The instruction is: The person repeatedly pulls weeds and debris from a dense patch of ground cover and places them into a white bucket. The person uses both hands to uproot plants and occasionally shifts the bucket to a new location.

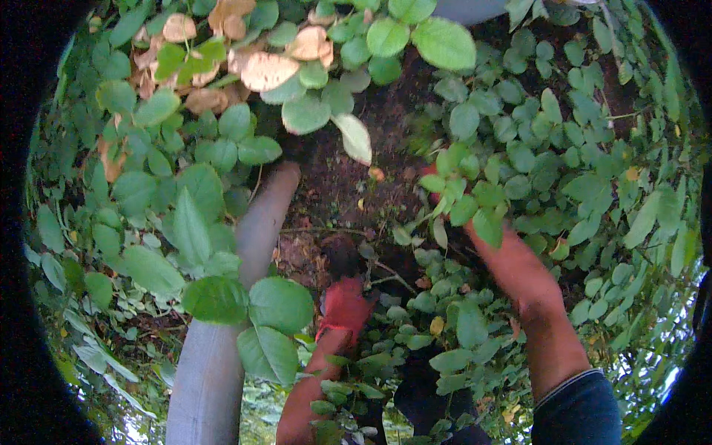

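Observation:
My left hand (345, 305), in a red glove with a dark front part, reaches down to the soil among low stems. Its fingers merge with the shade, so whether they grip anything does not show. A thin bare twig (393, 277) lies just right of that hand. My right hand (430, 178) pushes into a leafy green plant (475, 189) at the right. Only a bit of its red glove shows between the leaves; the fingers are hidden.
A thick grey pipe (208, 363) runs up from the lower left to the soil (348, 156). Another smooth grey thing (471, 9) shows at the top edge. Dry brown leaves (268, 70) hang at upper left. Dense green foliage (133, 267) surrounds both arms.

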`<state>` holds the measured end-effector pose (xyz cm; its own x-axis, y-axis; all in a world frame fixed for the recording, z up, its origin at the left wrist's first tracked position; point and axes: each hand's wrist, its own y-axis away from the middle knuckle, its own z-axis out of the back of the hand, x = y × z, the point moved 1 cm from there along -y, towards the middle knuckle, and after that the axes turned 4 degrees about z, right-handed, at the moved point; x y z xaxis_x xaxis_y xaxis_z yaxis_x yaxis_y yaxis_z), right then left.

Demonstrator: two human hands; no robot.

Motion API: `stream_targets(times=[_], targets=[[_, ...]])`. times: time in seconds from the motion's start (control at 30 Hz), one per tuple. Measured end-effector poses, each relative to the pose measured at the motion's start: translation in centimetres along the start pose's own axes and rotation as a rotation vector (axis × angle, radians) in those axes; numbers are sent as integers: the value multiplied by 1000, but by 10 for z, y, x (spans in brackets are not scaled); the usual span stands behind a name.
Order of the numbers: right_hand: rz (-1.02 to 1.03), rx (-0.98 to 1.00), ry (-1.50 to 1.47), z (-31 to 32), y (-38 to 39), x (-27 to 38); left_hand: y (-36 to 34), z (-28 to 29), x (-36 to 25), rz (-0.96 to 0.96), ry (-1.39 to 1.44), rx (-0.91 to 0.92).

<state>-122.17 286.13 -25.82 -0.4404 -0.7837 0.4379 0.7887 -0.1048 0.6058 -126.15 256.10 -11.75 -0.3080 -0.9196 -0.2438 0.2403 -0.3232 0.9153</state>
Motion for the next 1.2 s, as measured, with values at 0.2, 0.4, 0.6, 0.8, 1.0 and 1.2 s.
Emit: stream_targets(times=[0.2, 0.4, 0.6, 0.8, 1.0, 1.2], targets=[[-113, 145, 29, -40, 35, 20, -3, 2, -4, 14, -43, 2], [-117, -86, -152, -66, 31, 69, 0, 10, -6, 12, -27, 62], [44, -131, -449, -59, -29, 52, -3, -5, 2, -110, -17, -67], [253, 82, 42, -40, 17, 76, 0, -13, 10, -4, 61, -28], [88, 190, 105, -58, 24, 57, -1, 3, -3, -23, -7, 11], [209, -106, 178, -17, 30, 49, 0, -2, 4, 42, 4, 40]])
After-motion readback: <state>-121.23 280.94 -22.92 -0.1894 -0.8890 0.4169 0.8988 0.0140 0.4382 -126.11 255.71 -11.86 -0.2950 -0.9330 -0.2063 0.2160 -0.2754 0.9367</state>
